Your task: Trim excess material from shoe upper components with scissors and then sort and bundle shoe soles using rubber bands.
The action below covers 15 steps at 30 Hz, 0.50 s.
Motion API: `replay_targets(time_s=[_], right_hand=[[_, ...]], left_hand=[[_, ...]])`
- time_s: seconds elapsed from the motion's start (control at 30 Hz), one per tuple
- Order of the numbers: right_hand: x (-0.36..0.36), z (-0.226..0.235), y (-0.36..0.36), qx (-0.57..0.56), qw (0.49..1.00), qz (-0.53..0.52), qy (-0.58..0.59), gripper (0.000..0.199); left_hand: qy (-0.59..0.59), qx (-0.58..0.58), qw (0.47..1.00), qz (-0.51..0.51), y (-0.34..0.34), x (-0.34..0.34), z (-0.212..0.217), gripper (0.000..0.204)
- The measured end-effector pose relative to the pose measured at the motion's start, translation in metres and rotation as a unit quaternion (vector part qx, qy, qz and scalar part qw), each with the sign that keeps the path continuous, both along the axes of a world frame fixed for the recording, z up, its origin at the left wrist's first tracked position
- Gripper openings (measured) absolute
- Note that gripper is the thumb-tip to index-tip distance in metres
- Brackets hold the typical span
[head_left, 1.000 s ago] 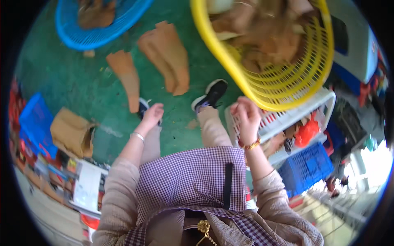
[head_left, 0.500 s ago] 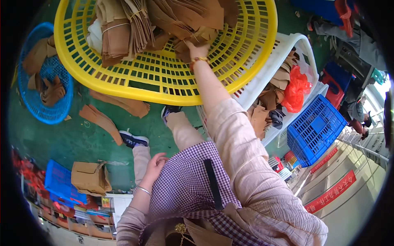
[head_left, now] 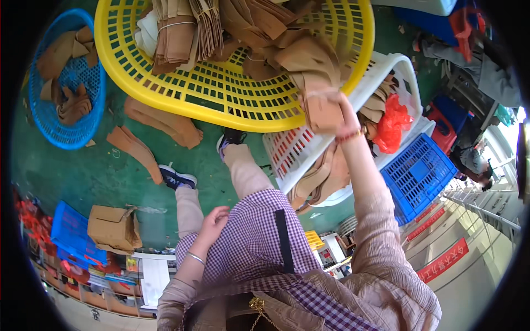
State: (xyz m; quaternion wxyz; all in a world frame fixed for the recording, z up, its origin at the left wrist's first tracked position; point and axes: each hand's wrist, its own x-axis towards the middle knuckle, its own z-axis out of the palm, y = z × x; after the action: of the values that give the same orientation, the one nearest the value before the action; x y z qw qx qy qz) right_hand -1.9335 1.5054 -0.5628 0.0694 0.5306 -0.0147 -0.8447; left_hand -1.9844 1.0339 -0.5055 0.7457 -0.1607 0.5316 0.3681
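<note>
- The right hand is raised with the arm stretched up and away from the body, its fingers closed around a bundle of brown paper pieces at the near rim of the yellow basket.
- The held bundle sits right against the palm, half over the basket's rim and half over the white crate just below the hand.
- The left hand hangs low beside the left knee, fingers loosely curled and half open, holding nothing; it rests against the checked purple apron.
- Baskets: one yellow, beyond the right hand, and one blue round basket far off to the left of both hands.
- Crates: one white slotted crate under the right hand, one blue crate to its right.
- The yellow basket holds several stacks of brown paper, too jumbled to count exactly; the blue round basket holds more loose brown pieces.
- Two loose brown paper pieces lie on the green floor between the baskets, above the left hand.
- One red plastic bag sits in the white crate, just right of the right wrist.
- One cardboard box lies left of the left hand.
- Another person sits well beyond the right hand.
</note>
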Motion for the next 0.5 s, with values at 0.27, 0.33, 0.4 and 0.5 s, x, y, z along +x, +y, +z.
replay_targets(time_s=[0.27,0.33,0.4,0.5], right_hand=[[-0.022,0.145,-0.236,-0.052,0.992,-0.112,-0.006,0.064],[-0.029,0.157,-0.29,-0.031,0.994,-0.089,-0.05,0.055],[-0.037,0.161,-0.332,0.099,0.994,0.025,-0.031,0.037],[-0.04,0.165,-0.355,0.119,0.954,0.271,0.037,0.032]], left_hand=[[-0.198,0.121,0.9,0.369,0.057,-0.068,0.065,0.057],[-0.183,0.12,0.902,0.372,0.043,-0.087,0.078,0.059],[-0.157,0.045,0.948,0.272,0.022,-0.105,0.085,0.06],[-0.16,0.028,0.947,0.277,-0.029,-0.11,0.082,0.064]])
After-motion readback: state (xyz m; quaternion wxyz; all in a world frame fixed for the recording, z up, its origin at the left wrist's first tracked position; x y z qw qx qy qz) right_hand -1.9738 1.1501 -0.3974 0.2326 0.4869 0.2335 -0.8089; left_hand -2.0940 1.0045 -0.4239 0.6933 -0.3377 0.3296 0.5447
